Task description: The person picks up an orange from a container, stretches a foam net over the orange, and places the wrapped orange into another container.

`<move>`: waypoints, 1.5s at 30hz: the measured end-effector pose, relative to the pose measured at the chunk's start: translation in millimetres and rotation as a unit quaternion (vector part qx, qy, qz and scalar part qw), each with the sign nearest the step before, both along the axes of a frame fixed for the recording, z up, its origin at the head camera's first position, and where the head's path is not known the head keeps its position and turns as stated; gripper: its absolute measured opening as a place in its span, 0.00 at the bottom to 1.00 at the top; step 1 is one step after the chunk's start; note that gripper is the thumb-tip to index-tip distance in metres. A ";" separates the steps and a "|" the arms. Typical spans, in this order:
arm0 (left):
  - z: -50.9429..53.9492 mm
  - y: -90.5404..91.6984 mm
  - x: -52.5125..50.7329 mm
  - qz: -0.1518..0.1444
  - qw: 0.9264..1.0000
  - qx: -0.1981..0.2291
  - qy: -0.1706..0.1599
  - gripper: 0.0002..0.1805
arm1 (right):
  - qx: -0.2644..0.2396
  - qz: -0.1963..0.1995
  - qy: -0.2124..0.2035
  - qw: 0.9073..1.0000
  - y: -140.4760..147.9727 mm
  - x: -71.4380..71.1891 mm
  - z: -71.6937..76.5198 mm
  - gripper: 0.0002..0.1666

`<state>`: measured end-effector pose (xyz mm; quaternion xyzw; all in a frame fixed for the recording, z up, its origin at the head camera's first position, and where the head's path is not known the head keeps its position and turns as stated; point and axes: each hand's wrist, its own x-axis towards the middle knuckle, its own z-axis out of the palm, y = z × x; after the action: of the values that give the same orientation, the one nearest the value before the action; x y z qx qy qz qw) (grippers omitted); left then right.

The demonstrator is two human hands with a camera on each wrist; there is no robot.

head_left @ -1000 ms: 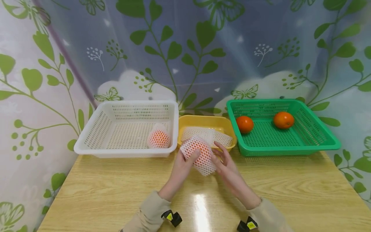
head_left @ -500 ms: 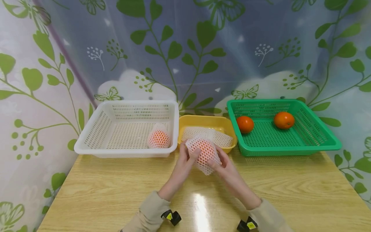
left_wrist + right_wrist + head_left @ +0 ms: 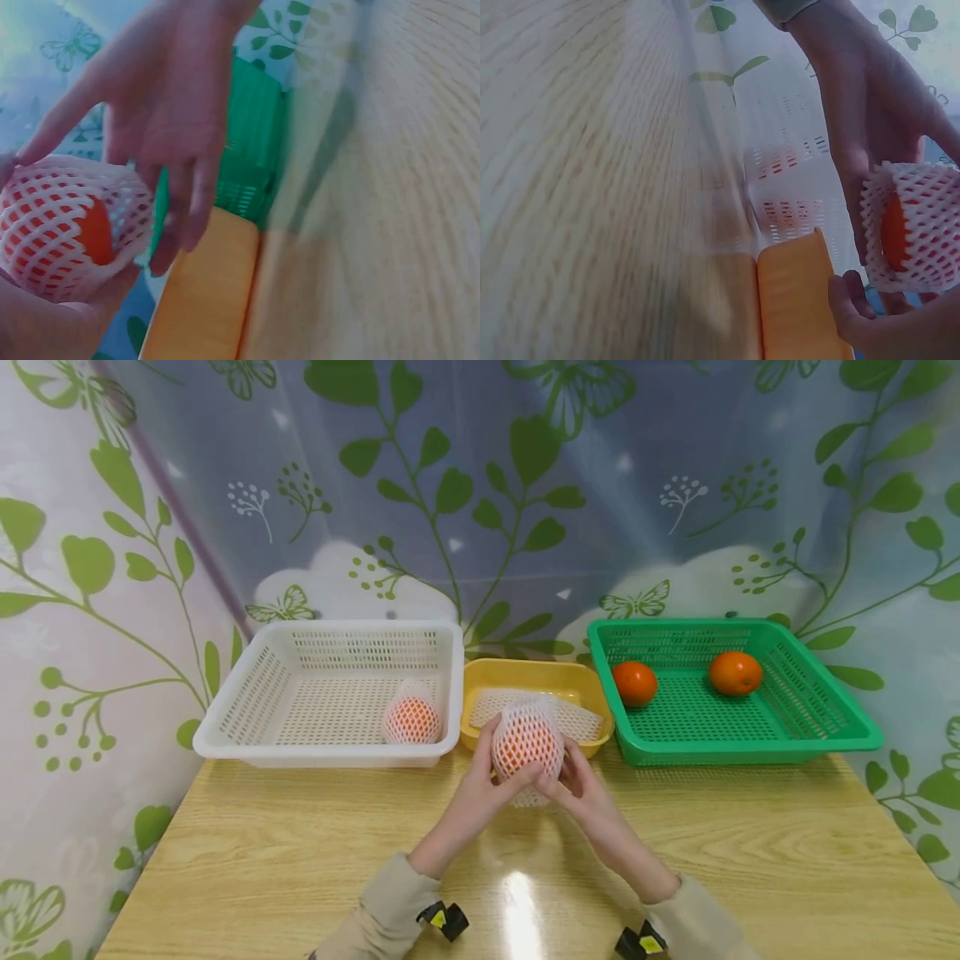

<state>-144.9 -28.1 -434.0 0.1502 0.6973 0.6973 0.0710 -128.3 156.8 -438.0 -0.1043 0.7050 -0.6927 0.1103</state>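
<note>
The fruit (image 3: 95, 234) sits in its net (image 3: 536, 714), held up over the surface (image 3: 360, 827) and partly hiding the yellow tray (image 3: 525, 675). The left hand (image 3: 482, 789) curls its fingers round one side, thumb across the front; the right hand (image 3: 592, 797) grips from the other side, its thumb low on the mesh. How far the right fingers wrap behind is hard to tell, since the fruit hides them.

The weak spot looks to be the net's open end, where both wrist views show bare orange. If the grip eases or the fruit tips that way, it could slide out and drop onto the surface. Squeezing too hard may push it out likewise, and a sharp tug at the loose mesh below the thumbs could tear a strand. Carried low over the white basket (image 3: 322, 751), it might catch the rim or knock the wrapped fruit (image 3: 412, 721) inside.
</note>
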 end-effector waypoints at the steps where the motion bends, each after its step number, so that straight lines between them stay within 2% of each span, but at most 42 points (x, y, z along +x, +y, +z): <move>1: 1.3 -1.2 -0.5 0.003 1.000 0.000 0.000 0.49 | 0.009 -0.001 0.009 1.000 -0.4 0.2 0.6 0.42; 7: 8.1 -10.7 -4.8 0.009 1.000 0.004 0.012 0.43 | 0.065 -0.015 0.079 0.995 -2.5 -2.2 1.7 0.40; 13: 19.7 -26.4 -8.9 0.020 0.999 -0.016 0.042 0.43 | 0.073 -0.005 0.144 0.987 0.1 -8.7 6.8 0.36; 18: 35.9 -52.5 -16.5 0.068 0.996 -0.016 0.059 0.38 | 0.063 -0.012 0.181 0.981 13.9 -20.6 20.8 0.29; 24: 49.2 -90.6 -29.6 0.135 0.989 -0.008 0.065 0.32 | 0.080 -0.074 0.196 0.975 43.2 -38.4 33.2 0.22; 31: 51.4 -132.9 -44.6 0.211 0.975 -0.041 0.060 0.37 | 0.150 -0.147 0.233 0.950 73.0 -57.5 42.4 0.21; 34: 49.4 -146.2 -50.6 0.234 0.968 -0.078 0.051 0.40 | 0.183 -0.173 0.244 0.936 84.0 -65.4 44.2 0.22; 36: 47.7 -153.4 -54.8 0.247 0.960 -0.120 0.044 0.43 | 0.207 -0.186 0.248 0.928 90.9 -70.7 44.4 0.22; 38: 44.7 -160.9 -59.4 0.261 0.949 -0.174 0.037 0.47 | 0.234 -0.197 0.250 0.919 97.6 -76.2 43.7 0.23; 42: 41.4 -175.5 -66.7 0.285 0.915 -0.285 0.023 0.53 | 0.271 -0.206 0.251 0.906 108.4 -87.2 42.6 0.23; 45: 41.8 -184.3 -70.8 0.283 0.892 -0.352 0.012 0.54 | 0.302 -0.204 0.252 0.896 116.1 -95.0 41.6 0.24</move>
<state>-215.7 -212.4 -392.2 -0.0801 0.9107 0.3952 -0.0900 -223.2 272.9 -396.4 -0.0906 0.8903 -0.4044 -0.1889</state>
